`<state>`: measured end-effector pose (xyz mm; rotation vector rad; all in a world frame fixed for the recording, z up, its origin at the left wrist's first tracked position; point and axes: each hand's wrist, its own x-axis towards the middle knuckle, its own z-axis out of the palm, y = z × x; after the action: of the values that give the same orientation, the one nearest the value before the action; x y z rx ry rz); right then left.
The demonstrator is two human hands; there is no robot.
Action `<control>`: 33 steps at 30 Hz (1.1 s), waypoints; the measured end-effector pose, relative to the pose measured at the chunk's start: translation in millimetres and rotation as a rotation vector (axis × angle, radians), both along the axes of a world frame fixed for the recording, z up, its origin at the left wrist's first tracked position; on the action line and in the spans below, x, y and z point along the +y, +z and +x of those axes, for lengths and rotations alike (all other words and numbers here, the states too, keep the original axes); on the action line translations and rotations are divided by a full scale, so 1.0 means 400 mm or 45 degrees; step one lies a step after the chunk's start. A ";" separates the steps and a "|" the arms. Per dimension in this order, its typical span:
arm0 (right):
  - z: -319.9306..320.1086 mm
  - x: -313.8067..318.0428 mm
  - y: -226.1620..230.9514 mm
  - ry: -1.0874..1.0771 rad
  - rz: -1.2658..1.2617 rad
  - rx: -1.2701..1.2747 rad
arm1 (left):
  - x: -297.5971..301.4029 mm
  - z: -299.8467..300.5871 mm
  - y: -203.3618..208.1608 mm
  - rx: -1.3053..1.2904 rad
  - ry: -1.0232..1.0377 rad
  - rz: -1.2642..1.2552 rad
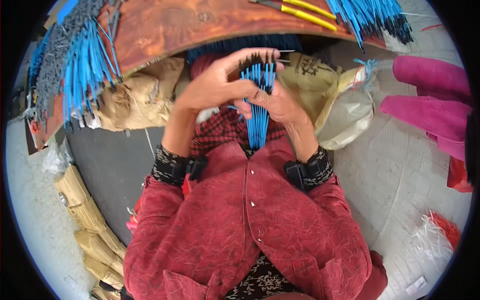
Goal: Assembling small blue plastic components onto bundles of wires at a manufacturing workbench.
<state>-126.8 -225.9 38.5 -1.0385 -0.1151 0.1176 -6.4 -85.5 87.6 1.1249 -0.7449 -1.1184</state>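
wooden bench (170, 25), blue wires (85, 70), yellow pliers (305, 11)

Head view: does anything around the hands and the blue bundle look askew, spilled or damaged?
Nothing looks damaged. Both the left hand and the right hand grip one tidy blue wire bundle. Only loose red and white scraps lie on the floor at right.

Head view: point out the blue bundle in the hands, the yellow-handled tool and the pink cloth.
blue bundle (258, 117), head view, mid-length
yellow-handled tool (306, 16), head view, handle
pink cloth (431, 75), head view, upper fold
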 end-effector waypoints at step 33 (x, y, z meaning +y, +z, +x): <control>-0.100 0.004 0.041 0.126 0.002 0.042 | 0.119 -0.022 -0.282 0.316 -0.051 -0.170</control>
<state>-166.7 -224.2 55.0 -1.0294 -0.1368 0.2238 -15.1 -37.8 -25.3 0.8442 -0.6388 -1.1986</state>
